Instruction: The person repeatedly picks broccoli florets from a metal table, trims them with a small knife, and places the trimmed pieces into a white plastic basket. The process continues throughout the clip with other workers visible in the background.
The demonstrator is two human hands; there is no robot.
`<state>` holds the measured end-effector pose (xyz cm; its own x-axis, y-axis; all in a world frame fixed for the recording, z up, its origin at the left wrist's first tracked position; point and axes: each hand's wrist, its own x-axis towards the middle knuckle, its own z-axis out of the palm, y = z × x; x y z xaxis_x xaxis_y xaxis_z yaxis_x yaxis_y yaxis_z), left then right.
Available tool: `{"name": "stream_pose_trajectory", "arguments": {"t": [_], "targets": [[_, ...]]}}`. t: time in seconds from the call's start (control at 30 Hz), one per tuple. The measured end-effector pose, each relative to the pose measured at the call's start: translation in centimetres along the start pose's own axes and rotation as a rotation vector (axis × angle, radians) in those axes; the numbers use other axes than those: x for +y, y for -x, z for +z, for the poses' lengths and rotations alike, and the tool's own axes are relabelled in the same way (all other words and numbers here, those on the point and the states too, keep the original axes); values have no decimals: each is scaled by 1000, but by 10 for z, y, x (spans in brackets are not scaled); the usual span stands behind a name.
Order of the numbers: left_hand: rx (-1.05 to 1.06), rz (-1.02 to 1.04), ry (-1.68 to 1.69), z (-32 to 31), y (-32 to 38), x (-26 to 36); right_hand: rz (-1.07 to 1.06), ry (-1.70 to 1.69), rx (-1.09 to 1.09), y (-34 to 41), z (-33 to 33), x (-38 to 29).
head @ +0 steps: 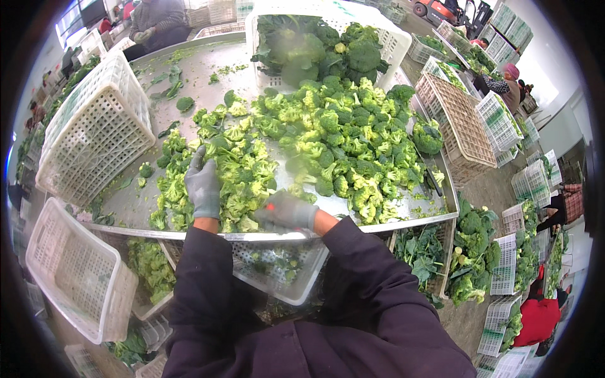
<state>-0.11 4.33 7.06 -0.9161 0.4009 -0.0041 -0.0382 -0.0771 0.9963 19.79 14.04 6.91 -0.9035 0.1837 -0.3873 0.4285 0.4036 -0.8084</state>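
My left hand (203, 184), in a grey glove, rests at the left part of a heap of cut broccoli florets (241, 175). Its thumb and fingers are apart, with florets beside them and nothing plainly gripped. My right hand (288, 211), also gloved and blurred, is curled near the tray's front edge around a red handle (270, 206); the rest of that tool cannot be made out. A larger floret heap (350, 141) covers the right of the metal tray (189, 61). Behind it, a tipped white crate (397, 42) holds whole broccoli heads (364, 54).
A white crate (94, 127) tilts on the tray's left. A black-handled knife (434, 182) lies near the right edge. Below the front edge are a crate (295, 288), an outer-left crate (71, 269) and leafy broccoli (472, 255). A person (158, 23) sits across the tray.
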Motion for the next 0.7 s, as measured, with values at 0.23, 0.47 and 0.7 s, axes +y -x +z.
{"name": "stream_pose_trajectory", "arguments": {"t": [0.23, 0.47, 0.7], "targets": [[-16, 191, 126, 23, 13, -4, 161, 536, 654, -70, -97, 39], [-331, -204, 141, 35, 26, -9, 171, 719, 744, -165, -134, 25], [-372, -500, 418, 32, 10, -34, -287, 668, 775, -105, -101, 10]]}}
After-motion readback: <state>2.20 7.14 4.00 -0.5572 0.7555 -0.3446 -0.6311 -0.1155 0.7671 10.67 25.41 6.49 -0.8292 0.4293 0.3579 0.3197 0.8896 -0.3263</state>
